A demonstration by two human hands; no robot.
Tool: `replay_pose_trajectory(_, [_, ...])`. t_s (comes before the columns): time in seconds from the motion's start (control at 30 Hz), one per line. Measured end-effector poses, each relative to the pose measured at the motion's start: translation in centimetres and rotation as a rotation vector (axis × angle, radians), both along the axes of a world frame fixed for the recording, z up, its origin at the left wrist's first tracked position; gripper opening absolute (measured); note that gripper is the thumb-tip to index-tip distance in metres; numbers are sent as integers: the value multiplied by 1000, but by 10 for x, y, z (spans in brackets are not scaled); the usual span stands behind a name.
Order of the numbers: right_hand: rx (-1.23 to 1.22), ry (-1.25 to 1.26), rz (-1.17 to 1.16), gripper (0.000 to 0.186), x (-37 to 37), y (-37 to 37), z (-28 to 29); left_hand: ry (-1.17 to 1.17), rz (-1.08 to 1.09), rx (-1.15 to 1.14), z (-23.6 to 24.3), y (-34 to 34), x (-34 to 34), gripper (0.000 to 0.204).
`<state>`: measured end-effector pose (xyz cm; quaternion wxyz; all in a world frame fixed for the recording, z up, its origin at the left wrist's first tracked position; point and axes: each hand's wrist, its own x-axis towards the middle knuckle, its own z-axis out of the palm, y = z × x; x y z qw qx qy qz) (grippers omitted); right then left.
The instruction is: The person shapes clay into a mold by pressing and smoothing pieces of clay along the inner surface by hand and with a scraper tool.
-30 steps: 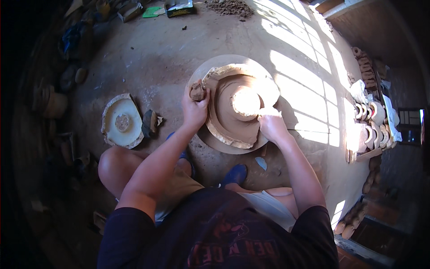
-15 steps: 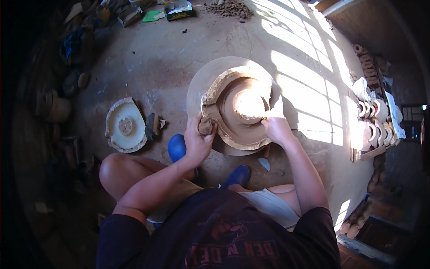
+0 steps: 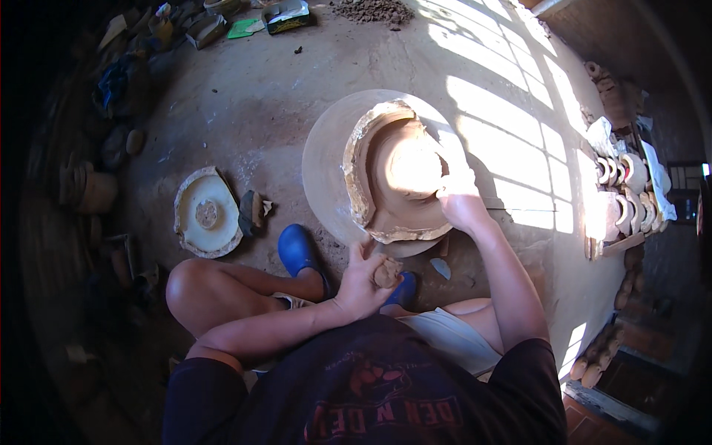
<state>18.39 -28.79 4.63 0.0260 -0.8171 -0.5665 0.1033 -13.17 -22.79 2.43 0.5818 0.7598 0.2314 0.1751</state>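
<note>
A round potter's wheel stands on the floor before me, carrying a shallow basin with a rough, broken rim. Inside the basin is a round, wet clay form, washed out by bright sunlight. My right hand is at the basin's right side, fingers bent and pressed together; glare hides what they hold, if anything. My left hand is closed around a brown lump of clay, just off the near edge of the wheel, above my blue shoe.
A second broken basin lies on the floor at left, beside a dark stone-like lump. Curved clay pieces fill a rack at right. Trays and a heap of crumbled clay lie at the far side.
My left hand has moved off the basin's rim, down and right toward my body, with the clay lump. My right hand has shifted slightly up and right. The broken rim has turned with the wheel.
</note>
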Motion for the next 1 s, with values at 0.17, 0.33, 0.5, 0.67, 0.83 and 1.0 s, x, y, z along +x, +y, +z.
replay_pose_trajectory(0.17, [-9,122,-88,17,1,2,7,-55,-100,-110,-5,-15,6,48])
replay_pose_trajectory(0.33, [-30,129,-112,16,4,5,4,-108,-229,-58,-6,-17,16,48])
replay_pose_trajectory(0.5, [-11,130,-144,16,0,6,6,-87,-288,-69,-9,-20,24,50])
replay_pose_trajectory(0.67, [-28,152,-195,17,-5,7,8,-116,-325,-48,-12,-22,36,47])
replay_pose_trajectory(0.83, [-105,-194,135,15,-8,6,-1,-105,-418,-78,-20,-24,48,40])
replay_pose_trajectory(1.0, [52,-60,-19,14,-7,2,-13,-134,-467,-11,-8,-23,69,36])
